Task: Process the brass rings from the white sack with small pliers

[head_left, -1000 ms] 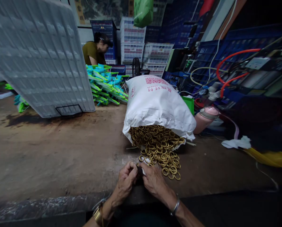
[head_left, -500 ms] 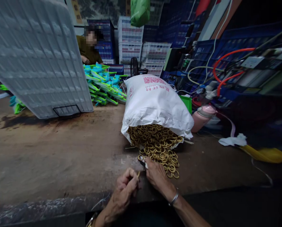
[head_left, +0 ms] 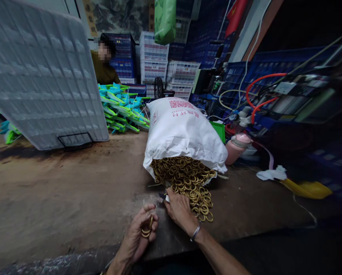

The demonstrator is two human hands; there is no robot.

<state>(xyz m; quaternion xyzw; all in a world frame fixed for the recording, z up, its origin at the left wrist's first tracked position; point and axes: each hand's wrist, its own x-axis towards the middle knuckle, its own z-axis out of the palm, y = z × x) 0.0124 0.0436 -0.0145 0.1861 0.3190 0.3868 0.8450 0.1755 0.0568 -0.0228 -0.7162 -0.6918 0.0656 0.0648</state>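
My left hand (head_left: 139,232) is half curled above the table near its front edge, with a couple of brass-coloured rings (head_left: 146,231) in its fingers. To the right, my right hand (head_left: 180,208) is closed round a small tool (head_left: 163,196) with a dark pointed end and a white part; its exact kind is hidden by the fingers. Those fingertips are at the left edge of a heap of brass-coloured rings (head_left: 198,194). The rings spill from the open mouth of a white woven sack (head_left: 185,131) lying on its side.
A ribbed translucent plastic panel (head_left: 47,84) stands at left on the wooden table (head_left: 73,198). Behind it lie green and blue plastic pieces (head_left: 121,107), with a person (head_left: 104,68) beyond. At right are a pink bottle (head_left: 238,147), a yellow cloth (head_left: 308,188) and orange-hosed machinery (head_left: 297,91).
My left hand has moved left and opened somewhat, showing the rings in it. My right hand has shifted slightly left at the heap. The whole view has swung a little.
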